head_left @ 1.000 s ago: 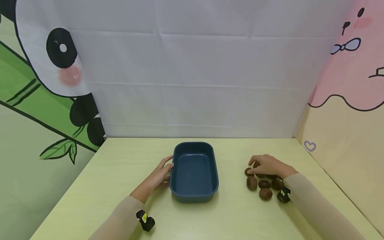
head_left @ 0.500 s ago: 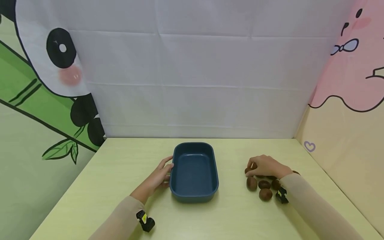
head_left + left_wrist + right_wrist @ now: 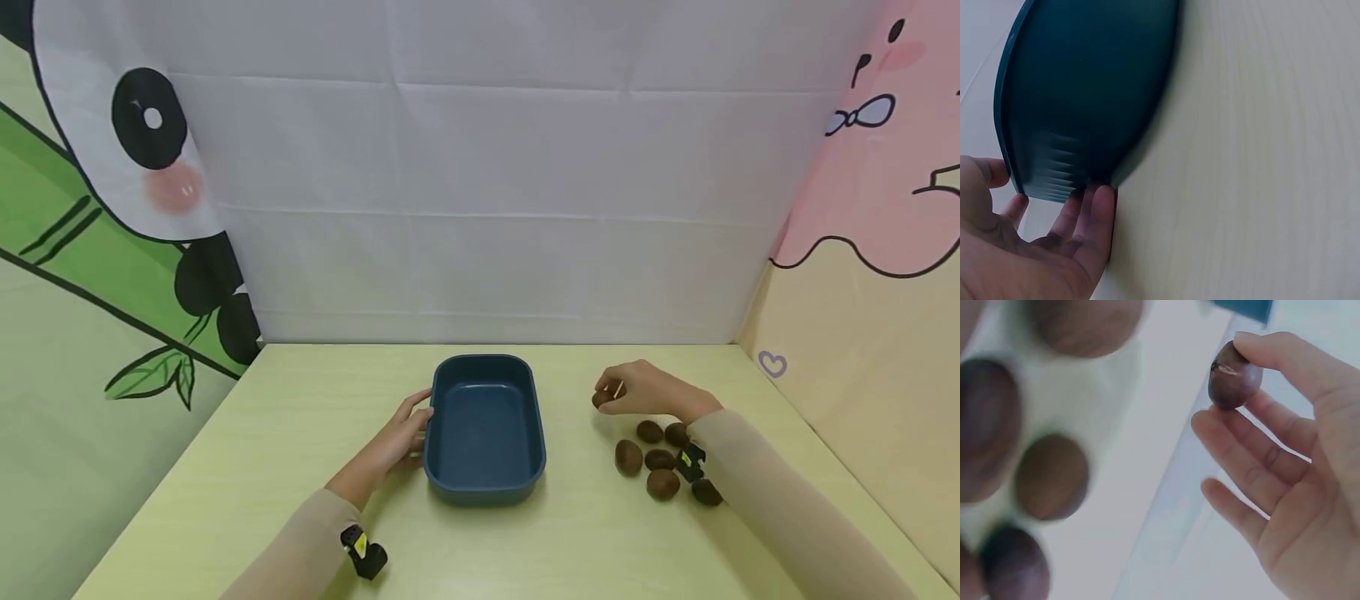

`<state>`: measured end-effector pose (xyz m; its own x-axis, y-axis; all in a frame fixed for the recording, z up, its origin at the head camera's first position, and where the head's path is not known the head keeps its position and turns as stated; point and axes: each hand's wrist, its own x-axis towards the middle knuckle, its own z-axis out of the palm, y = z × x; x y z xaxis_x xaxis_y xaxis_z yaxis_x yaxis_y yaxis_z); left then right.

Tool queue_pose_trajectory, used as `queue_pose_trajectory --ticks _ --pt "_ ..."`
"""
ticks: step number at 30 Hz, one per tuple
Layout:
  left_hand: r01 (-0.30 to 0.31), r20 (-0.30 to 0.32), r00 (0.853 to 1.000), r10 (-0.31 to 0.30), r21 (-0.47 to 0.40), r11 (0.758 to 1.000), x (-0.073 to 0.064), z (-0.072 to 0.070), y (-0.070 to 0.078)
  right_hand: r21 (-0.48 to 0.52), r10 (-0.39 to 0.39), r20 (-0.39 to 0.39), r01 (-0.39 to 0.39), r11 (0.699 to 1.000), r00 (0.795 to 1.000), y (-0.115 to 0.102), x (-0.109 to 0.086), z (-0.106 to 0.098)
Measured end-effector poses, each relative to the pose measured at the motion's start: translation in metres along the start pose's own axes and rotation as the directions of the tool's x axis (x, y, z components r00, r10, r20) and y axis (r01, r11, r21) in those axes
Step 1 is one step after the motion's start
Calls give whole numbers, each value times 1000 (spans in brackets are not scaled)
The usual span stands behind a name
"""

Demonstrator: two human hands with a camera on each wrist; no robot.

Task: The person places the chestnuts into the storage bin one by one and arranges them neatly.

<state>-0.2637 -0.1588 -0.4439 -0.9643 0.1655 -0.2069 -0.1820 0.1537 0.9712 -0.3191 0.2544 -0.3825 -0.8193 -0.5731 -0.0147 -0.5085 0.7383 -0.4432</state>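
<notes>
My left hand (image 3: 392, 440) rests with spread fingers against the left outer wall of a dark blue rectangular bin (image 3: 486, 497). In the left wrist view its upper fingertips lie at the bin's rim and the lower ones near the base. My right hand (image 3: 647, 392) pinches a brown, shiny, oval nut-like thing (image 3: 1235, 376) between thumb and fingertips, right of the bin. The right wrist view shows a pale mark on its skin and the little finger held apart. Several similar brown nut-like things (image 3: 628, 457) lie loosely grouped below that hand.
The pale yellow table (image 3: 570, 533) stretches between the bin and the brown things. White cloth (image 3: 495, 208) hangs behind it, with cartoon-printed panels (image 3: 877, 333) at both sides. Black wrist cameras (image 3: 363, 552) sit on both sleeves.
My right hand has taken hold of one brown nut-like thing and moved back and to the left, away from the group. The left hand and bin stay put.
</notes>
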Motion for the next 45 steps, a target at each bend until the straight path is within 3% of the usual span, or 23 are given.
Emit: queue_pose_trajectory --ticks 6,13,25,33,37,41,45 --pt "2 -3 1000 -2 6 1000 -1 -2 3 68 -69 -52 72 995 996 -31 23 -5" --pt "4 14 1000 -4 0 1000 -1 -4 3 146 -138 -87 150 978 987 -69 51 3" --pt "4 16 1000 -4 12 1000 0 -6 3 111 -148 -139 164 980 979 -128 114 24" --pt "17 16 1000 -17 12 1000 2 -6 2 219 -59 -138 88 972 989 -137 148 56" --pt "9 26 1000 -9 9 1000 0 -6 2 263 51 -127 -16 965 991 -135 157 75" --pt "7 22 1000 -7 -4 1000 0 -4 0 244 179 -140 -141 959 974 -135 161 91" --pt "5 16 1000 -4 -17 1000 0 -4 -1 213 228 -185 -188 959 956 -135 165 105"
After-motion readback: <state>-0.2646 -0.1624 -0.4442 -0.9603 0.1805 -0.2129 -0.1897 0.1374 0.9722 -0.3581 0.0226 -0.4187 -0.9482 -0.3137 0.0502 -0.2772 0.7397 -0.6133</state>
